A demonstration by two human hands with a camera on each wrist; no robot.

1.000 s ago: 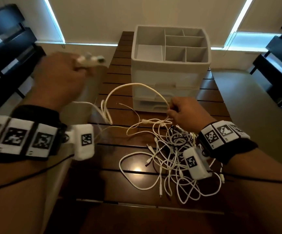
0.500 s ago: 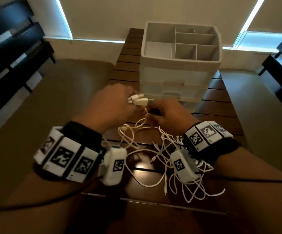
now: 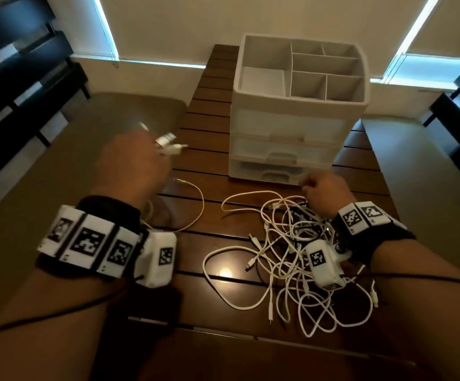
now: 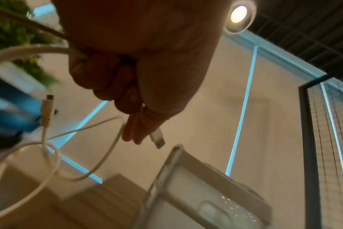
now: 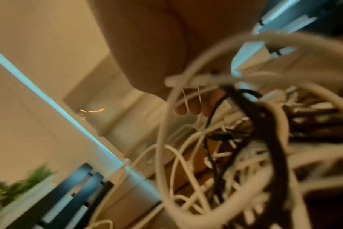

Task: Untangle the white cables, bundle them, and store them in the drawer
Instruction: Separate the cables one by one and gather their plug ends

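My left hand (image 3: 138, 160) is lifted over the table's left edge and grips a white cable (image 4: 29, 51) in its fist. The cable's plugs (image 3: 169, 144) stick out past the knuckles, with a USB plug (image 4: 159, 139) showing at the fingertips. A loose loop of this cable (image 3: 195, 207) trails on the table. My right hand (image 3: 323, 192), fingers curled, sits at the far edge of the tangled white cables (image 3: 286, 259) and holds strands there. A black cable (image 5: 243, 105) runs through the tangle. The white drawer unit (image 3: 286, 125) stands behind, all drawers closed.
The dark slatted wooden table (image 3: 215, 166) is narrow, with tan seats on both sides. The drawer unit's top is an open tray with dividers (image 3: 308, 75). Black slatted furniture (image 3: 17, 72) stands at far left. Wrist-camera leads trail from both forearms.
Half a second ago both hands met in front of the drawer unit. The left hand has since pulled leftward with its cable, and the right hand has dropped right onto the tangle.
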